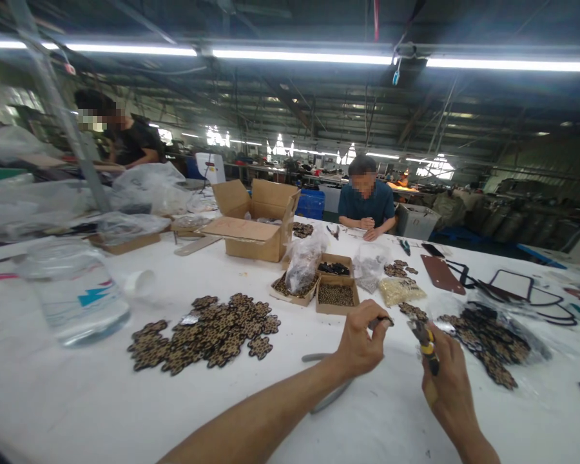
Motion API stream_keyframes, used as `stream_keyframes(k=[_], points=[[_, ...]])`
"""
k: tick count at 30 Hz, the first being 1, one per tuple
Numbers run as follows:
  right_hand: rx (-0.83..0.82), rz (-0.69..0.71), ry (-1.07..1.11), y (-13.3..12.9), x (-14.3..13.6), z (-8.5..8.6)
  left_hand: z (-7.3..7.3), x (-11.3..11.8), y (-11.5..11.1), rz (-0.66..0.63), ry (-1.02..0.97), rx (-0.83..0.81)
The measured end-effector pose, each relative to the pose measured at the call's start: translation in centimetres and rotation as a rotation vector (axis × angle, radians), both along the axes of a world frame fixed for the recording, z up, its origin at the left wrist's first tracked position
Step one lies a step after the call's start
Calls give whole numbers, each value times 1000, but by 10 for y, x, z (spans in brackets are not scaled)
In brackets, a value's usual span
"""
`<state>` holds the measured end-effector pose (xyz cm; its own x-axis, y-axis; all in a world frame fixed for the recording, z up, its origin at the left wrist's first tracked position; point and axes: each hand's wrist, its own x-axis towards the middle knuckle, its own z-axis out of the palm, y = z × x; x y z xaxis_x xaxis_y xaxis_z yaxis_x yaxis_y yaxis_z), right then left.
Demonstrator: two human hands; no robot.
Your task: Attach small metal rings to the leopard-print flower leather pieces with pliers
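My left hand (364, 338) pinches a small dark patterned piece (381, 322) above the white table (251, 412). To its right, my right hand (447, 380) is wrapped round pliers (426, 343) with yellow and black handles, their jaws pointing up and left, apart from the piece. Left of my hands lies a spread pile of brown and black flower-shaped pieces (212, 332). A second pile (495, 341) lies to the right, partly under clear plastic. Grey curved handles (331, 396) of another tool show partly behind my left forearm.
Small boxes of brass-coloured studs (336, 294) and black parts (333, 265) stand ahead, beside an open cardboard box (258, 225). A large clear jar (77, 296) stands left. A brown panel (442, 274) lies right. One person (366, 200) sits across the table; another (130, 138) is far left.
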<state>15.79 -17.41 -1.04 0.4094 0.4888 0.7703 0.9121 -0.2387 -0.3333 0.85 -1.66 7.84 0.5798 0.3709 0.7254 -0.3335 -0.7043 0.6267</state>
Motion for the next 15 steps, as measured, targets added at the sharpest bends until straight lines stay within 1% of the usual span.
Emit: stream_keyframes(k=[3,7,9,10,12,14,15], points=[[83,-31,73,-4,3,5,0,0,-1,12,-58,59],[125,-100,101,-13,10,8,0,-2,-5,31,-106,113],[130,-137,102,-16,17,6,1,-4,-9,24,-120,97],[133,-162,106,-17,21,5,1,-4,-11,14,-117,63],[141,-222,134,-21,28,3,-1,-4,-15,-25,-78,-83],[151,-264,157,-29,32,4,-6,-4,-17,-99,-28,-355],[156,-254,155,-35,33,4,-10,-5,-18,-142,-7,-510]])
